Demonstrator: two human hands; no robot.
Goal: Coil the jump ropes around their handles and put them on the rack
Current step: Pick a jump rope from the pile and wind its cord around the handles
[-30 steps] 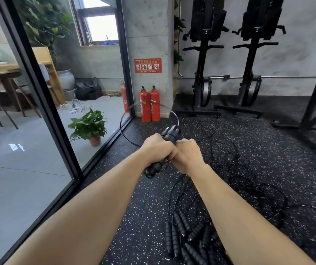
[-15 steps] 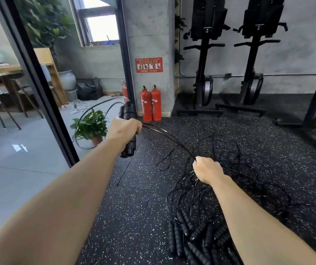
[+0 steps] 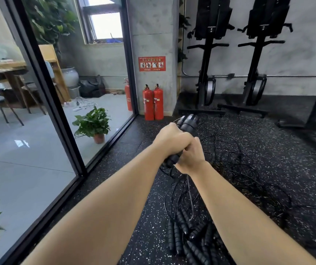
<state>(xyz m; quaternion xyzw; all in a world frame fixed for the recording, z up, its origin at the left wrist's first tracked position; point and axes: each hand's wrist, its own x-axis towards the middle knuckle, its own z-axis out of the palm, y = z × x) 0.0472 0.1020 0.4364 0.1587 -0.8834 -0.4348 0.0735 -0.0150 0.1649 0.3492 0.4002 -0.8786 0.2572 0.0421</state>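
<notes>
My left hand [image 3: 170, 141] grips a pair of black jump rope handles [image 3: 187, 122] held together, their top ends sticking out above my fist. Pressed against it from the right, my right hand [image 3: 190, 156] has its fingers curled at the lower part of the handles, where the thin black rope [image 3: 172, 174] loops out below. On the floor beneath my arms lies a pile of several more black ribbed handles [image 3: 189, 238] with tangled ropes [image 3: 248, 178] spreading to the right. No rack for the ropes is in sight.
A glass wall with a black frame [image 3: 57, 115] runs along the left. Two red fire extinguishers [image 3: 153, 104] stand by a concrete pillar, a potted plant [image 3: 94, 123] sits behind the glass, and black exercise machines [image 3: 208, 60] line the back wall. The floor is speckled black rubber.
Half a second ago my hands were apart, the left holding the handles up at left and the right pulling rope out. Now both hands are together again at the handles in the middle.
</notes>
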